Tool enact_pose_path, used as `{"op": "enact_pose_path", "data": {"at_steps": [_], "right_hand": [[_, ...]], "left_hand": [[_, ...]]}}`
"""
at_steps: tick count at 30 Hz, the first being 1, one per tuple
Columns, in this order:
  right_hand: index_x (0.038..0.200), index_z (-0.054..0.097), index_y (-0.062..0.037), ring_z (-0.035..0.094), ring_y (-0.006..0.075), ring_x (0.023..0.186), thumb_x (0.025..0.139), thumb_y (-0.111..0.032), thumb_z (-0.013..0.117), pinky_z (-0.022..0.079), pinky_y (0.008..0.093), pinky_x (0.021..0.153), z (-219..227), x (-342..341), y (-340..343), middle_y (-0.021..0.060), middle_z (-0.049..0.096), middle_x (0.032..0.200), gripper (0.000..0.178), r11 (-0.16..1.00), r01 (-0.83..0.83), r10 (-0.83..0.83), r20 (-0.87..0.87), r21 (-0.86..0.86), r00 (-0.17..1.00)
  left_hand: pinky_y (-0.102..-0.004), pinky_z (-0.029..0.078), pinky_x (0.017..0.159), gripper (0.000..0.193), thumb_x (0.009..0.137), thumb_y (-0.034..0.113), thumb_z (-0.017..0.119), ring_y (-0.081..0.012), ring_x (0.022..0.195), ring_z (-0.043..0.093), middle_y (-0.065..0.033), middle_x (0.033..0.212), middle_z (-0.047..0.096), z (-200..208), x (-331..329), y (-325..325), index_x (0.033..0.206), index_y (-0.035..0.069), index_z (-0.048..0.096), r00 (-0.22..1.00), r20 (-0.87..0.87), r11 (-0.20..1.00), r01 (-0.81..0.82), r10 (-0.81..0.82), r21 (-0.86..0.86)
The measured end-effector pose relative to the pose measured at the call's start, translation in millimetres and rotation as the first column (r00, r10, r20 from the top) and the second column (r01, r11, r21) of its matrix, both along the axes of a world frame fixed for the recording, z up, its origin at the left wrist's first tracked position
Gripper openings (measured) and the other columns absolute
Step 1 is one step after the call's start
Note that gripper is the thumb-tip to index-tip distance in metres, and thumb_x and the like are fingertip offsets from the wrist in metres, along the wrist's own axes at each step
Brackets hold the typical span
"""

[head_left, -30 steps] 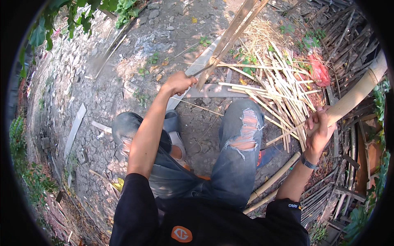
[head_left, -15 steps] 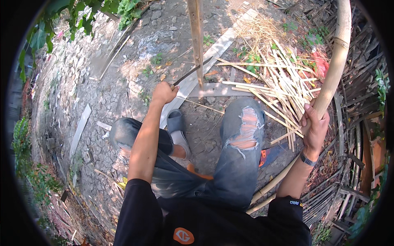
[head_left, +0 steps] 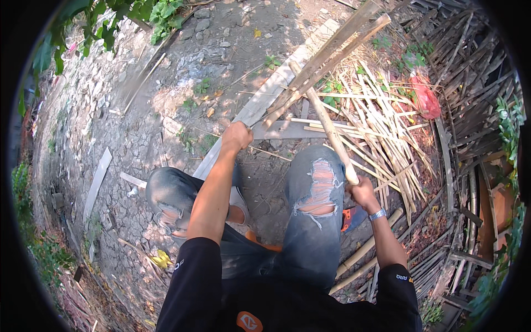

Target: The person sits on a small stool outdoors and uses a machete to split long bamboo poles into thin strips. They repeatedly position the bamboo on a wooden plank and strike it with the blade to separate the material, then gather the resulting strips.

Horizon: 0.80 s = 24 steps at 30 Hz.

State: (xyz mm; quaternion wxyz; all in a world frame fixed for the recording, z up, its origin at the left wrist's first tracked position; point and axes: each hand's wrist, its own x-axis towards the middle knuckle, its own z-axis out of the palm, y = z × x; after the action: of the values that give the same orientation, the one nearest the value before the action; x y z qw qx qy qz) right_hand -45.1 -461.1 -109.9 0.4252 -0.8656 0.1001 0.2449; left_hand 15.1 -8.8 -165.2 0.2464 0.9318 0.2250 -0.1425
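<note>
Item: bamboo splitting, seated worker, outdoor yard.

Left hand (head_left: 237, 136): fist closed around the handle of a blade (head_left: 255, 110), whose flat pale length runs up and right into the bamboo.

Right hand (head_left: 362, 191): closed around the lower end of a stick (head_left: 326, 124), which is raised and angled up-left so that its far end meets the split bamboo pole (head_left: 332, 52) near where the blade sits.

Split bamboo pole: slants from in front of the knees toward the upper right edge, already parted into two long strips along the visible length.

Surroundings: a loose heap of bamboo slivers (head_left: 381, 122) lies on the cracked earth ground (head_left: 166, 110) to the right; a red plastic bag (head_left: 425, 98) lies at its far edge; stacked bamboo poles (head_left: 464, 83) fill the right margin; a flat grey plank (head_left: 97, 182) lies well apart on the left.

Handling note (judgement): good work here calls for keeping the blade centred in the split, striking its back squarely with the stick, and holding the left wrist firm so the cut does not run off to one side. Knees are close; short controlled blows look safer.
</note>
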Motion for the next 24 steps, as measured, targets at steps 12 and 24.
{"op": "enact_pose_path", "data": {"at_steps": [12, 24], "right_hand": [[0.087, 0.050, -0.0044, 0.052, 0.0176, 0.054, 0.085, -0.004, 0.059, 0.045, 0.0292, 0.051, 41.5, 14.6, 70.7, 0.0061, 0.052, 0.066, 0.009, 0.633, 0.086, -0.600, 0.417, 0.769, 0.683], [0.084, 0.055, -0.0023, 0.049, 0.0119, 0.045, 0.078, 0.000, 0.062, 0.038, 0.0270, 0.042, 63.3, 53.3, 46.3, 0.0059, 0.056, 0.064, 0.010, 0.892, 0.125, -0.280, 0.316, 0.435, 0.906]], "left_hand": [[-0.0464, 0.053, 0.096, 0.041, 0.086, 0.032, 0.069, -0.0402, 0.111, 0.067, -0.0275, 0.114, 0.070, -32.0, 9.2, 8.0, 0.108, -0.002, 0.074, 0.984, 0.031, 0.980, -0.171, 0.175, -0.099], [-0.0459, 0.052, 0.098, 0.043, 0.086, 0.034, 0.068, -0.0406, 0.112, 0.066, -0.0274, 0.115, 0.069, -75.4, -7.4, 8.8, 0.106, -0.003, 0.074, 0.976, -0.058, 0.972, -0.217, 0.212, -0.095]]}}
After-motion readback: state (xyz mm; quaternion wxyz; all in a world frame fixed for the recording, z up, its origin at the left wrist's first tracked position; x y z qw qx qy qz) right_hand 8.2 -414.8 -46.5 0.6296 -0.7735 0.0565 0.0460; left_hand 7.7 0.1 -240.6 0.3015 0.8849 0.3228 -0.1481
